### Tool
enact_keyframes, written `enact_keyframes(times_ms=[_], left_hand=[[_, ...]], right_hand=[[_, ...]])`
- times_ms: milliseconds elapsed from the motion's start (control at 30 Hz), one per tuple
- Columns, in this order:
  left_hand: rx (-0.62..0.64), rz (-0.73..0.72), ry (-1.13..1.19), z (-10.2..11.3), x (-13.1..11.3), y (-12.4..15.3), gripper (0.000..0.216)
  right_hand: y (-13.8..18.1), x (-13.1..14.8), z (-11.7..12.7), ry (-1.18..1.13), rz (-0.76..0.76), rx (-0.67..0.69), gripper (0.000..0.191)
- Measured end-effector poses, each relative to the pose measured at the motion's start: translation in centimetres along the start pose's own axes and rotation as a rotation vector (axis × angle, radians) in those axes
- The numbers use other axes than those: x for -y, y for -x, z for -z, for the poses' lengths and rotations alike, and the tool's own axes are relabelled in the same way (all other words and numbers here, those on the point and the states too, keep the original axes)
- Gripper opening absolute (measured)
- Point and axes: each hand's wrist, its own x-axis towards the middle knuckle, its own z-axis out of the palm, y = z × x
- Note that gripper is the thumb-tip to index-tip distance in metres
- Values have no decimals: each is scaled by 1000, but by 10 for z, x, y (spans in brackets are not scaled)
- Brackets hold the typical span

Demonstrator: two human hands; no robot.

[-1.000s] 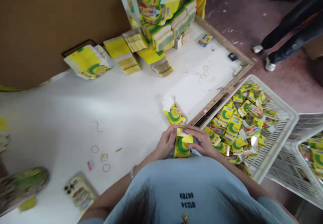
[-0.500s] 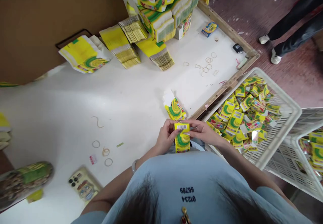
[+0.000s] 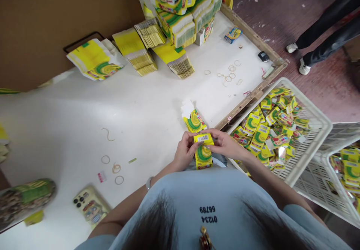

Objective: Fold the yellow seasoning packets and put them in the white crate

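Close to my body, at the table's front edge, a small yellow-and-green cardboard box point(image 3: 203, 156) is held between both hands. My left hand point(image 3: 185, 148) grips its left side, thumb on the front face. My right hand point(image 3: 226, 145) grips the right side near the top, fingers behind and thumb on the front. The box's upper end with the barcode tilts back toward the table. Just beyond my fingers lie flat, unfolded cartons point(image 3: 194, 120) of the same print, white flaps fanned out.
Bundles of flat cartons point(image 3: 137, 54) and stacked cartons point(image 3: 180, 24) stand at the back. A white plastic crate point(image 3: 317, 141) of filled boxes stands right, beside another crate point(image 3: 306, 175). Rubber bands point(image 3: 230, 75), a phone point(image 3: 91, 205) and a blue box point(image 3: 233, 35) lie on the table. A person's legs point(image 3: 323, 36) show upper right.
The box's barcode end has tipped back, so its top looks bent away from the front face. Both hands keep their grip in nearly the same place. The view has shifted slightly.
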Motion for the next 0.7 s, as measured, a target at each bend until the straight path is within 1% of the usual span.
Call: enact_keyframes(times_ms=[67, 133, 200, 300, 400, 467, 600, 633, 667, 700], left_hand=[[-8, -12, 1, 0, 1, 0, 46], [-2, -24, 7, 1, 1, 0, 45], [3, -35, 8, 1, 1, -2, 43], [10, -45, -16, 1, 0, -4, 42], [21, -48, -12, 0, 0, -3, 43], [8, -45, 3, -1, 1, -3, 42], [-16, -47, 11, 1, 1, -2, 41], [-10, -53, 9, 1, 1, -2, 41], [0, -65, 9, 2, 1, -2, 42], [12, -79, 7, 2, 1, -2, 45]], right_hand=[[-1, 2, 5, -42, -38, 60, 51], [-1, 1, 6, -62, -80, 74, 51], [0, -1, 3, -54, -67, 33, 50], [0, -4, -5, -26, -4, -42, 50], [0, -3, -8, 12, -11, -63, 51], [-1, 0, -5, 14, -21, -39, 50], [-1, 5, 10, -43, -26, 136, 51], [-1, 4, 12, -46, -32, 142, 49], [-1, 2, 11, -46, -41, 115, 46], [-1, -1, 8, -45, -53, 61, 44]])
